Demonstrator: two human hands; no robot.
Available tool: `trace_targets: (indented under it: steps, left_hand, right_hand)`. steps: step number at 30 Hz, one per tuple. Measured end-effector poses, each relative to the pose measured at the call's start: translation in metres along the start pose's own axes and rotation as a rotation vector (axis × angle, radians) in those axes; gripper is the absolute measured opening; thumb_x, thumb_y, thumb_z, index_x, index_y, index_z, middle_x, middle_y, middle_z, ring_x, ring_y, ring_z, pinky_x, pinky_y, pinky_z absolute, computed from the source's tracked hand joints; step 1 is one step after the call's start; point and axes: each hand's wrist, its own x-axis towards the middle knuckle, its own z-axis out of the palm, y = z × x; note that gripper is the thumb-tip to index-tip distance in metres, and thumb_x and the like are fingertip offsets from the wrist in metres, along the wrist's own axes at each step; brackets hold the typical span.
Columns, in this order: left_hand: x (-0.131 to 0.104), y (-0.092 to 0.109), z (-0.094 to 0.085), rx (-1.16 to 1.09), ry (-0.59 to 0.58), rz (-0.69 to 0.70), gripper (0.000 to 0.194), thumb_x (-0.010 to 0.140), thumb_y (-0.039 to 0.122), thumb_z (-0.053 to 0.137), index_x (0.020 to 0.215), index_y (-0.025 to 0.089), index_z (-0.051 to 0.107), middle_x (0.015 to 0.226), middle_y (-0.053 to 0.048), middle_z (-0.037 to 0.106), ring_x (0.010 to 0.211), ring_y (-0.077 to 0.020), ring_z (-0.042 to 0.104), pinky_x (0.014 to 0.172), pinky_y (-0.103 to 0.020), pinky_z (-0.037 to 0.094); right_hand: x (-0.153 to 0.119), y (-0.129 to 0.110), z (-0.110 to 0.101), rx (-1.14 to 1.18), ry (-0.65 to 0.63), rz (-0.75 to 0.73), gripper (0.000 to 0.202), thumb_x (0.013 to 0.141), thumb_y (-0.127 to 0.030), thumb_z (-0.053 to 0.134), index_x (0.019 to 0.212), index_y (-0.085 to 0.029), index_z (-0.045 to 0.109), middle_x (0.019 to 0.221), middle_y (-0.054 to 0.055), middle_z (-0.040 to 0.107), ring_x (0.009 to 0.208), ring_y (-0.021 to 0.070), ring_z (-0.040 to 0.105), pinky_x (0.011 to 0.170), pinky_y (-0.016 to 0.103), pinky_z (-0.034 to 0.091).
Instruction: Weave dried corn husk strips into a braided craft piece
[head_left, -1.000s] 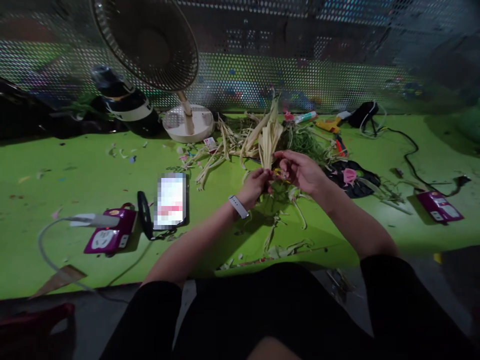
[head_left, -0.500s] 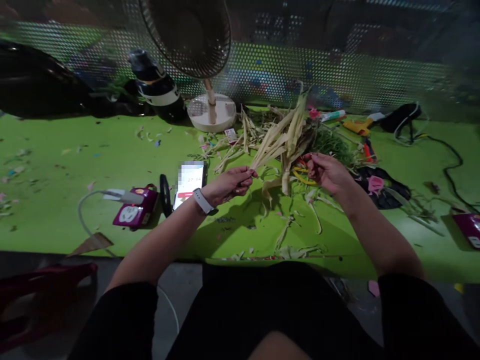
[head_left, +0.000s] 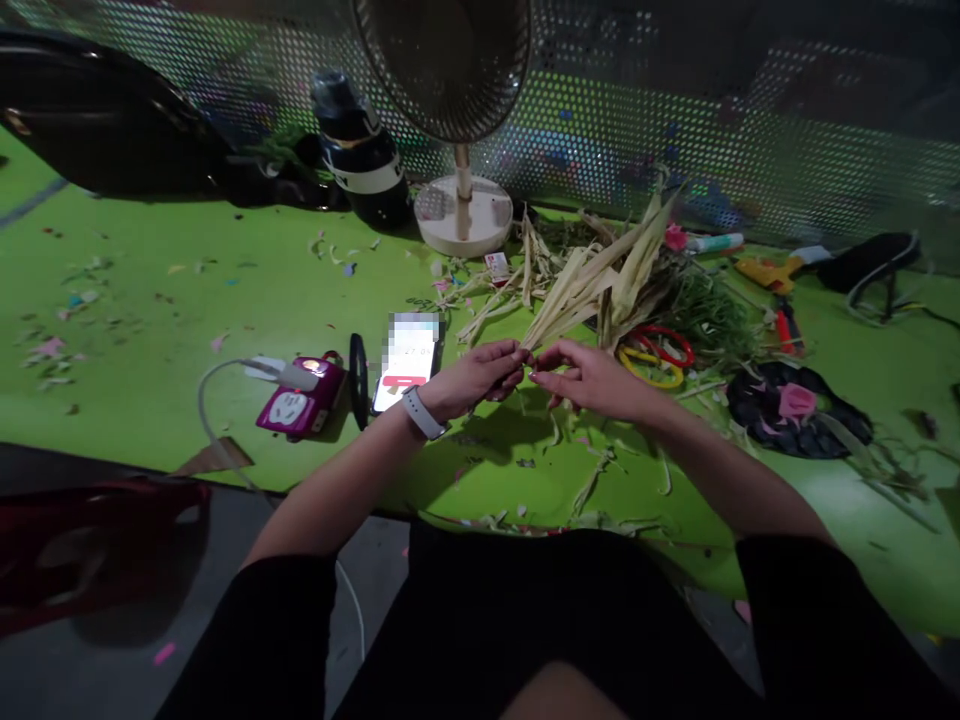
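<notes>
My left hand [head_left: 487, 375], with a pale watch strap [head_left: 424, 413] at the wrist, pinches the narrow end of a fanned bunch of dry, yellowish corn husks [head_left: 559, 300]. The husks spread away from me, up and to the right. My right hand [head_left: 589, 380] is close beside the left fingertips, its fingers bent together; what they grip, if anything, is too small to make out. Behind the hands lies a heap of more husk strips [head_left: 637, 270] and green stems [head_left: 712, 310]. Red-handled and yellow-handled scissors [head_left: 652, 370] show partly next to my right hand.
Left of my hands are a lit phone [head_left: 409, 350] and a purple power socket [head_left: 300, 395] with a white cable. A fan [head_left: 465, 225] and dark bottle [head_left: 367, 165] stand behind. To the right lie a black pleated piece [head_left: 750, 405], red-handled pliers [head_left: 787, 325] and a yellow glue gun [head_left: 765, 270].
My right hand has moved left from beside the husk heap to my left fingertips. The left hand still pinches the husks. The view has shifted left.
</notes>
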Motion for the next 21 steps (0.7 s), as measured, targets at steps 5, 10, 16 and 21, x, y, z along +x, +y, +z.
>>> trace_targets:
  steps: [5,10,16,21]
  left_hand:
    - [0.0,-0.005,-0.009,-0.029,0.044,0.008,0.016,0.087,0.029,0.059,0.082,0.016,0.053,0.056,0.006,0.04,0.044,-0.0031,0.032,0.041,-0.013,0.024]
    - [0.002,-0.007,-0.01,-0.031,0.03,0.016,0.02,0.088,0.029,0.058,0.076,0.016,0.049,0.055,0.006,0.041,0.043,-0.0026,0.032,0.042,-0.014,0.026]
    - [0.002,-0.01,-0.006,0.042,0.085,0.116,0.018,0.092,0.032,0.052,0.083,0.017,0.05,0.057,0.006,0.041,0.045,-0.0035,0.035,0.042,-0.014,0.027]
    - [0.0,-0.015,-0.001,0.084,-0.035,0.082,0.018,0.091,0.033,0.054,0.083,0.017,0.052,0.058,0.006,0.043,0.045,-0.0034,0.037,0.043,-0.015,0.028]
  right_hand:
    - [0.011,-0.001,0.011,-0.452,0.372,-0.235,0.027,0.086,-0.046,0.057,0.081,-0.019,0.057,0.083,0.006,0.063,0.064,0.0139,0.051,0.057,0.027,0.036]
    - [0.011,-0.001,0.015,-0.437,0.278,-0.221,0.031,0.085,-0.052,0.058,0.085,-0.02,0.056,0.081,0.003,0.063,0.058,0.0119,0.049,0.056,0.027,0.034]
    - [0.026,0.009,0.012,0.236,0.092,0.099,0.047,0.077,-0.067,0.06,0.073,-0.021,0.051,0.053,-0.005,0.052,0.039,0.0077,0.042,0.037,0.021,0.027]
    - [0.035,0.015,0.013,0.566,0.006,0.098,0.047,0.071,-0.063,0.069,0.073,-0.019,0.055,0.038,-0.013,0.032,0.031,0.0023,0.019,0.033,0.019,0.013]
